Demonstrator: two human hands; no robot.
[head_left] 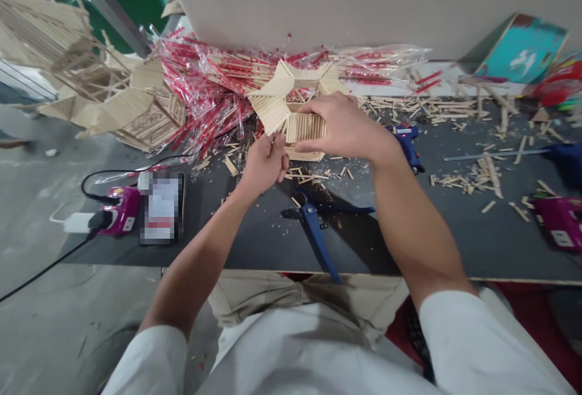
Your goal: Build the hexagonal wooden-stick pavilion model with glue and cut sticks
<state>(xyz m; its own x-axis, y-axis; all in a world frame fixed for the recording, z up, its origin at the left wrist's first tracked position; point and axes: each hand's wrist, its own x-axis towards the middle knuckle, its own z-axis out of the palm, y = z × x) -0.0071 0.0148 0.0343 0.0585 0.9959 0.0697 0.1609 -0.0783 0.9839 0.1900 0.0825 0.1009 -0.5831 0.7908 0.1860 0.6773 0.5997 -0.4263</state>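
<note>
Pale wooden-stick lattice model (274,93): gripped at its near right side by right hand (342,125), thumb and fingers spread; left hand (265,165) pinches its near edge. Blue ratcheting cutter (311,212) nearer the wearer than model; blue glue gun (408,140) right of it.

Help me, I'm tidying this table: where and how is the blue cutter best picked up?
I'd grip its near handle, coming from the person's side. That handle is long and slim, splayed well apart from the other, and its end reaches the table's near edge, so fingers could probably wrap it away from the pivot.
</note>
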